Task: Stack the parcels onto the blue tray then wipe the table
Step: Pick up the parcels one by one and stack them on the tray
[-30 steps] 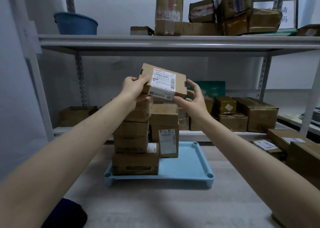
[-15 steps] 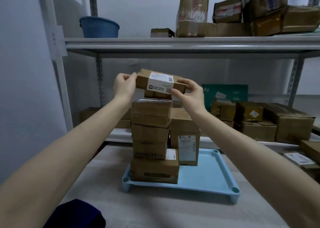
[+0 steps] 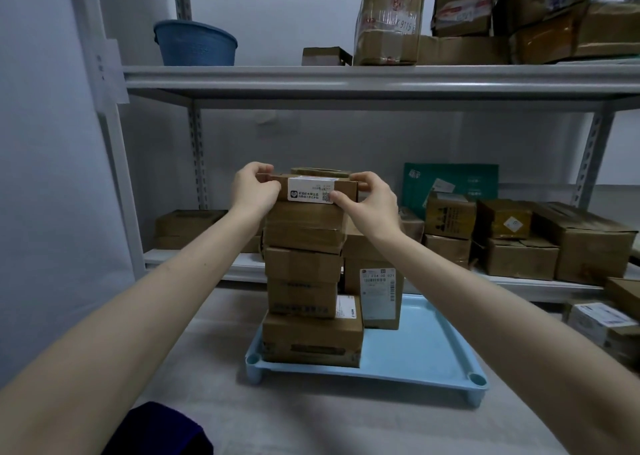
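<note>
One flat parcel (image 3: 311,188) is sitting on top of the taller of two stacks on the single blue tray (image 3: 426,354), which is lying on the table (image 3: 311,416). Both hands are pinching it: the left hand (image 3: 254,190) is gripping its left end and the right hand (image 3: 372,202) its right end, thumb pressing on the white label. That label is carrying a QR code and print too small to read. The stack (image 3: 304,264) beneath is showing at least four boxes. Beside it, one upright parcel (image 3: 377,295) is displaying barcodes and "202 104 00 021". On the upper shelf, a taped parcel (image 3: 388,22) is showing "K 9115", well apart from one blue basin (image 3: 195,44).
</note>
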{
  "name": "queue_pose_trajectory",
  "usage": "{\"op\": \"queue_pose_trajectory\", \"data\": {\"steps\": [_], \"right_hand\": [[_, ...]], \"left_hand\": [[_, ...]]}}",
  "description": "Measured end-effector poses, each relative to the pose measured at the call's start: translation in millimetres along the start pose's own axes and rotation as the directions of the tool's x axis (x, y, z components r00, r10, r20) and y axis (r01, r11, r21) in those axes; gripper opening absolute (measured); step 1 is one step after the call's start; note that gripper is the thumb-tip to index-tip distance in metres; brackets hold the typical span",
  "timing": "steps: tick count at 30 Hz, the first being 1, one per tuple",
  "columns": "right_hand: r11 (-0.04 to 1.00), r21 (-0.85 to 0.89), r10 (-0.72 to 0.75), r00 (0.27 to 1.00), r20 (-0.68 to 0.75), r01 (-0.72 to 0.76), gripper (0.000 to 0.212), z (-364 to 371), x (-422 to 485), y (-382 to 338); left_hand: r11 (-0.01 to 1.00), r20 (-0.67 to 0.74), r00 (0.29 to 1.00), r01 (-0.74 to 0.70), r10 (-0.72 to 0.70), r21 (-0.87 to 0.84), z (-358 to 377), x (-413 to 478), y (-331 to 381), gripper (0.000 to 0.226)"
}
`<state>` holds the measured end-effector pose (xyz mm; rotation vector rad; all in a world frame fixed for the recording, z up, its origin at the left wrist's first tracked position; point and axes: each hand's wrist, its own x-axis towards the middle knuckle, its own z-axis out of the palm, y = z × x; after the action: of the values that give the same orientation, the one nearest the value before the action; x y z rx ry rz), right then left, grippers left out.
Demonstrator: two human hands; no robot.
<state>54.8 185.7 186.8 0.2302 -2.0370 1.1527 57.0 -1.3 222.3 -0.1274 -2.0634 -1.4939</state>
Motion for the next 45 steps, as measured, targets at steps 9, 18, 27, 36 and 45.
{"op": "queue_pose_trajectory", "data": {"steps": [9,18,27,36,45], "right_hand": [[1.000,0.001,0.014,0.999,-0.039,-0.014,0.023,-0.5,-5.0,8.8],[0.999,0.018,0.033,0.997,-0.069,-0.032,0.015,-20.4,-11.4,21.9],[0.987,0.032,0.158,0.984,-0.083,-0.155,0.017,-70.1,-23.8,70.1],[0.921,-0.164,0.335,0.933,-0.127,-0.353,0.015,-152.8,-55.9,160.3],[0.544,-0.644,0.559,0.805,-0.200,-0.538,0.031,-232.0,-76.6,248.0]], "left_hand": [[0.983,0.044,0.999,-0.028,0.021,0.181,4.0,-4.2,4.4,0.053],[0.931,0.047,0.947,-0.321,0.318,0.171,29.9,-35.7,29.7,0.031],[0.941,0.228,0.916,-0.339,0.329,0.003,94.3,-77.5,44.1,0.026],[0.979,0.448,0.872,-0.197,0.198,-0.049,184.4,-116.0,36.8,0.026],[0.997,0.597,0.798,-0.079,0.077,-0.023,276.0,-140.5,18.4,0.025]]}}
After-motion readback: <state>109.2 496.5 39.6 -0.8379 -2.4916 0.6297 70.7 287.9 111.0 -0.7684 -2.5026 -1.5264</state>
